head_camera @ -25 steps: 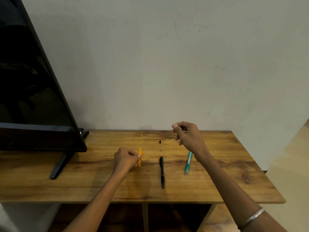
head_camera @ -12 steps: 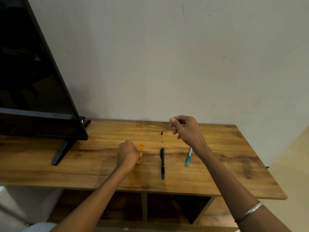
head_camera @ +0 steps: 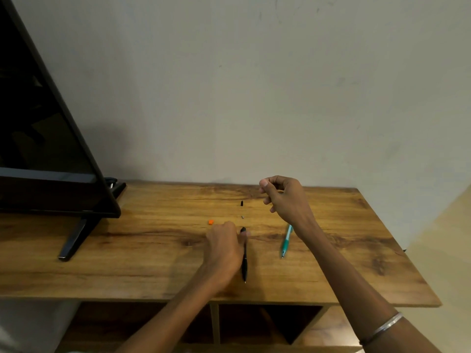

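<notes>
A black pen (head_camera: 245, 263) lies lengthwise on the wooden table (head_camera: 153, 263). My left hand (head_camera: 224, 247) rests over its far end, with curled fingers pinching the pen's top. A small orange piece (head_camera: 210, 221) lies just left of that hand. Beyond the pen sit a tiny black tip (head_camera: 241, 203) and a tiny grey piece (head_camera: 243, 217). My right hand (head_camera: 285, 200) hovers above the table's back, thumb and forefinger pinched together; what they hold is too small to make out. A teal pen (head_camera: 286, 240) lies under my right wrist.
A black TV (head_camera: 51, 149) stands at the left on a slanted foot (head_camera: 74, 240). A plain wall runs close behind the table. Open shelf compartments (head_camera: 267, 324) show below the front edge. The table's right end (head_camera: 397, 250) drops off to the floor.
My left hand has let go of the orange pen part and moved right onto the black pen's top. My right hand stays raised and pinched. The camera has tilted.
</notes>
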